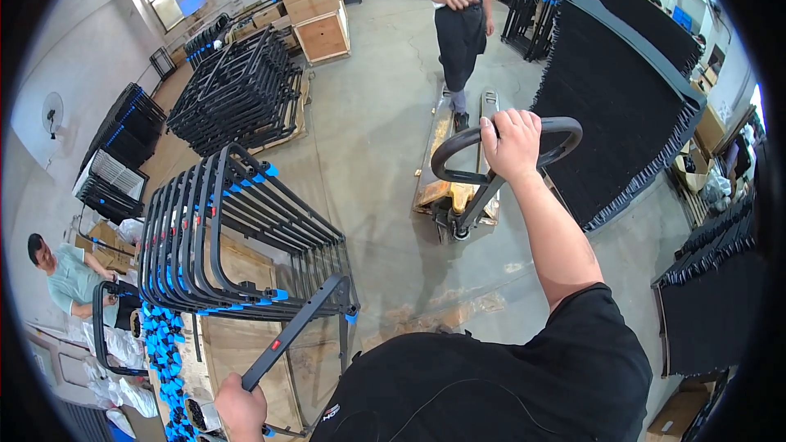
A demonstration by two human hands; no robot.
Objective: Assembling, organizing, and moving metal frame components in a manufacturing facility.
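My right hand (514, 144) is closed over the top of the black loop handle (562, 133) of a pallet jack. The jack's yellow body (460, 196) and forks extend away from me over the floor. Low on the left, my left hand (241, 406) is closed around the near end of a black metal tube frame (296, 329) with a small red label. Just beyond it, several similar black frames (219, 229) with blue plastic fittings stand in a row at a wooden table (246, 352).
A person in a dark apron (460, 24) stands by the jack's forks. Another person (78, 278) works at far left beside blue plastic parts (164, 360). Stacked frames (233, 90) and wooden crates (315, 8) stand beyond; large black panels (614, 106) lean on the right.
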